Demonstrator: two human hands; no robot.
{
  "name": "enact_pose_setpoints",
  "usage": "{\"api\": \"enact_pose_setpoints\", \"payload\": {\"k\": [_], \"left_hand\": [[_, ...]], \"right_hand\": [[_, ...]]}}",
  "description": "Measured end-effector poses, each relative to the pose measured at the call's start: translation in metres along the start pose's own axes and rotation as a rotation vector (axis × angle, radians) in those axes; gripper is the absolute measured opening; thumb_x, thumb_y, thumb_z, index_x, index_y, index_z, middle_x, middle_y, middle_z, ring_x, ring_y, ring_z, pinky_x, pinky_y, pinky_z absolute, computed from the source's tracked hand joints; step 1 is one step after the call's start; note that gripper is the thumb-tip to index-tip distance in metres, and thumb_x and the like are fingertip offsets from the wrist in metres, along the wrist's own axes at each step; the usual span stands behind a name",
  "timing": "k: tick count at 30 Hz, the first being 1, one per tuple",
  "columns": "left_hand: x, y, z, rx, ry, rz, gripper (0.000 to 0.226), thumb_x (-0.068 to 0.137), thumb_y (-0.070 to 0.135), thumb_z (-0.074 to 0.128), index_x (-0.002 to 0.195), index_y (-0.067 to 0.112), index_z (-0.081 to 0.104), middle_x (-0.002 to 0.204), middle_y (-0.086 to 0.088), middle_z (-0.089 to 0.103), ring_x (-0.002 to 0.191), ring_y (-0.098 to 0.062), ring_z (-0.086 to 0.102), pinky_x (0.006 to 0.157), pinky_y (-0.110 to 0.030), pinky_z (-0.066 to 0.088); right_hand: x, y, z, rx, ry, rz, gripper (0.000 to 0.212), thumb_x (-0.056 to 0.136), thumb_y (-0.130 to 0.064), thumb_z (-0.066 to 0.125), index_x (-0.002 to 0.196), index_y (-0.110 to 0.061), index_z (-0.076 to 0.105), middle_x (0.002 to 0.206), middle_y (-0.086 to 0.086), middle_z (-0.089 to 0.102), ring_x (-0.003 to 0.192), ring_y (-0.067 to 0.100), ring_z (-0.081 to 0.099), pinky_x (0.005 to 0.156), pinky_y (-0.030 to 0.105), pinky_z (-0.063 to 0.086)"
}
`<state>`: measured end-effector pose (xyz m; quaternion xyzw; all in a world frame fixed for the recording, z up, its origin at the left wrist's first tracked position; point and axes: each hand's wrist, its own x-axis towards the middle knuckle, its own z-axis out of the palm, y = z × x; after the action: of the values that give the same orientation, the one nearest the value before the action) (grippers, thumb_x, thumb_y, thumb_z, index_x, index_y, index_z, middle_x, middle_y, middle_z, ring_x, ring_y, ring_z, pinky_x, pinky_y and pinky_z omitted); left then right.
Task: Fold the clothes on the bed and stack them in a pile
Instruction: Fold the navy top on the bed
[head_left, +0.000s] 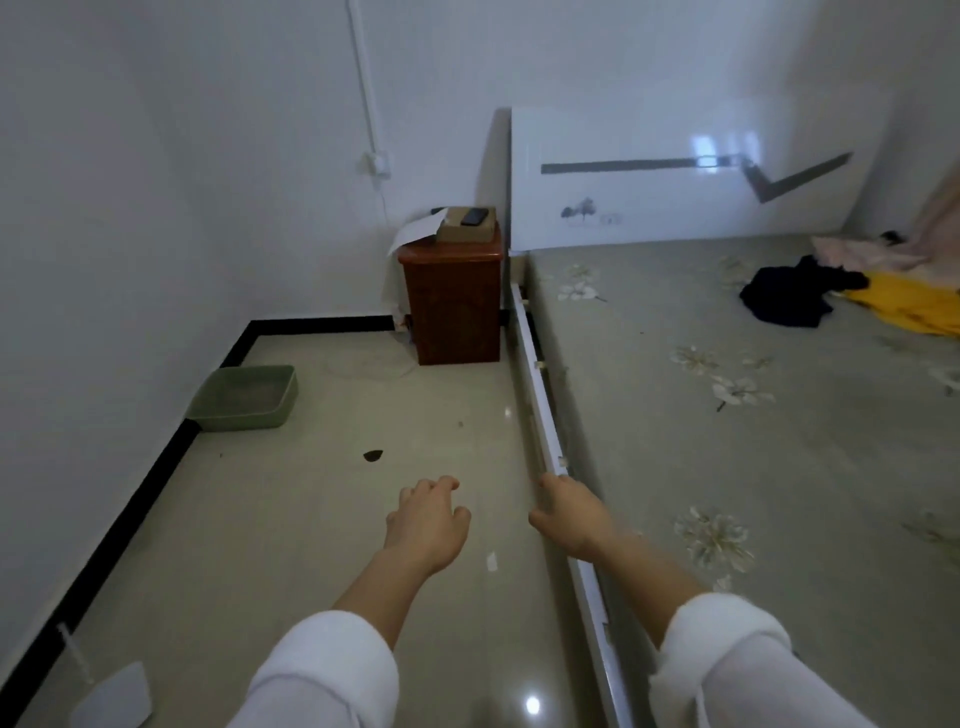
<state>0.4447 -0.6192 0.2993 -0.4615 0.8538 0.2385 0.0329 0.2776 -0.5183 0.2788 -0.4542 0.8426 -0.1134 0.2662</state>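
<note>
The bed (727, 415) with a grey flowered sheet fills the right side. Loose clothes lie far off at its upper right: a dark navy garment (789, 296), a yellow garment (914, 309) beside it, and a pale pink one (862, 252) behind them by the wall. My left hand (428, 519) hangs over the floor, fingers loosely curled, holding nothing. My right hand (569, 514) is over the bed's white side rail (540, 410), fingers bent downward, empty. Both arms wear white sleeves. The hands are well short of the clothes.
A brown wooden nightstand (452, 296) stands by the white headboard (675, 176), carrying a cardboard box (465, 226) with a dark phone and paper. A green plastic tray (244, 397) sits on the tiled floor near the left wall. A white object (114, 696) lies bottom left.
</note>
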Motion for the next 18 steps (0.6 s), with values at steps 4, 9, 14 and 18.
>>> {"api": "enact_pose_setpoints", "payload": {"k": [4, 9, 14, 18], "left_hand": [[0.086, 0.03, -0.022, 0.004, -0.057, 0.127, 0.046, 0.097, 0.031, 0.039, 0.142, 0.022, 0.037, 0.144, -0.005, 0.04, 0.132, -0.026, 0.032, 0.103, -0.04, 0.035], [0.2, 0.103, -0.027, -0.005, -0.102, 0.347, 0.045, 0.097, 0.029, 0.041, 0.142, 0.021, 0.038, 0.143, -0.007, 0.042, 0.132, -0.028, 0.034, 0.105, -0.043, 0.037], [0.316, 0.193, -0.012, -0.046, -0.173, 0.476, 0.044, 0.096, 0.028, 0.043, 0.139, 0.016, 0.042, 0.139, -0.012, 0.045, 0.128, -0.03, 0.037, 0.106, -0.043, 0.036], [0.393, 0.246, -0.003, -0.057, -0.262, 0.492, 0.047, 0.096, 0.031, 0.044, 0.14, 0.017, 0.041, 0.142, -0.01, 0.045, 0.133, -0.029, 0.035, 0.109, -0.043, 0.033]], "right_hand": [[0.046, 0.012, -0.031, 0.06, 0.05, 0.129, 0.053, 0.094, -0.033, 0.051, 0.141, -0.013, 0.037, 0.142, 0.011, 0.044, 0.126, 0.027, 0.046, 0.103, 0.036, 0.04], [0.112, 0.059, -0.086, 0.125, 0.191, 0.276, 0.055, 0.094, -0.034, 0.053, 0.143, -0.015, 0.036, 0.145, 0.009, 0.042, 0.13, 0.025, 0.044, 0.104, 0.034, 0.037], [0.191, 0.124, -0.144, 0.149, 0.253, 0.394, 0.055, 0.093, -0.034, 0.053, 0.142, -0.014, 0.037, 0.144, 0.009, 0.043, 0.13, 0.024, 0.043, 0.105, 0.034, 0.036], [0.251, 0.16, -0.188, 0.167, 0.262, 0.482, 0.055, 0.093, -0.033, 0.053, 0.141, -0.012, 0.038, 0.144, 0.01, 0.043, 0.129, 0.025, 0.044, 0.104, 0.034, 0.037]]}}
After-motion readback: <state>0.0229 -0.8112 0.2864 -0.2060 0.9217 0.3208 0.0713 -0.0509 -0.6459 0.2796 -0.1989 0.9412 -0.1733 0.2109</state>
